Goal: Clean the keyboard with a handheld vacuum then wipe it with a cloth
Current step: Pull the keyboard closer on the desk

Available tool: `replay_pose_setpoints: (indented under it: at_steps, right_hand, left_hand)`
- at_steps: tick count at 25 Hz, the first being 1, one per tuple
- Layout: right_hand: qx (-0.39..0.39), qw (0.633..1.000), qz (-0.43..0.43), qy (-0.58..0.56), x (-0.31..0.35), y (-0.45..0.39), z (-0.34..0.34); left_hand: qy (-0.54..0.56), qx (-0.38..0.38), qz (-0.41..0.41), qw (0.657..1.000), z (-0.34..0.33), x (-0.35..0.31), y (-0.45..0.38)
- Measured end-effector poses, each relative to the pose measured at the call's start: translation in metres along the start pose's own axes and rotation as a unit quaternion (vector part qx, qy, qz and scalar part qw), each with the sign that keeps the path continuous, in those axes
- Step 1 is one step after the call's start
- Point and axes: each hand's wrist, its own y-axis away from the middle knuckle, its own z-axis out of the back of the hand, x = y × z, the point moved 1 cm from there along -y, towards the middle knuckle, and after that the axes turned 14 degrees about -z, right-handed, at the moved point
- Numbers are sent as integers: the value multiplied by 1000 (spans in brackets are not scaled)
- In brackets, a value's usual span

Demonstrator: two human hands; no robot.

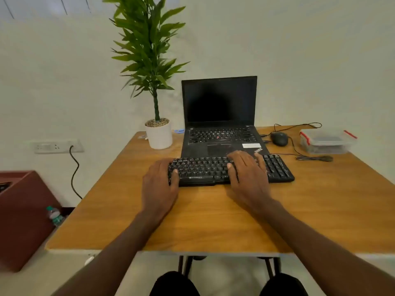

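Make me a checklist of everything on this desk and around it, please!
Surface: wooden desk, bare at the front.
Job's things: black keyboard lies flat in front of the open laptop, whose screen is dark. No vacuum or cloth seen.
Clutter: potted plant, mouse, plastic box with red clips.
Grips: left hand rests on the keyboard's left end; right hand lies flat on the keys.
Cables: mouse cable loops at the back right; a cord hangs from the wall socket.
Surroundings: brown box and a bottle on the floor at left.
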Motion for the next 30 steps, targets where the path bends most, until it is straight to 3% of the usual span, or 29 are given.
replay_pose_setpoints:
  at_steps: [3,10,15,21,24,27,30]
  right_hand:
    - [-34,999,-26,27,-7,10,-2]
    - [-3,997,-55,46,-3,6,-3]
    - [-6,997,-57,55,-8,3,-8]
    - [-6,996,-69,59,-14,0,-13]
    - [-30,997,-61,28,-14,0,-13]
    - [-85,994,-68,-27,-23,3,-3]
    - [-86,987,-125,52,-50,0,4]
  left_hand:
    - [-19,16,17,1000,-8,9,5]
    - [-31,40,85,995,-2,8,0]
    - [3,-4,101,995,-4,11,2]
    - [69,-55,208,974,-7,29,-1]
    - [78,-52,210,973,-9,34,2]
    - [15,-9,166,986,-10,28,1]
    - [-21,11,150,988,-13,25,-3]
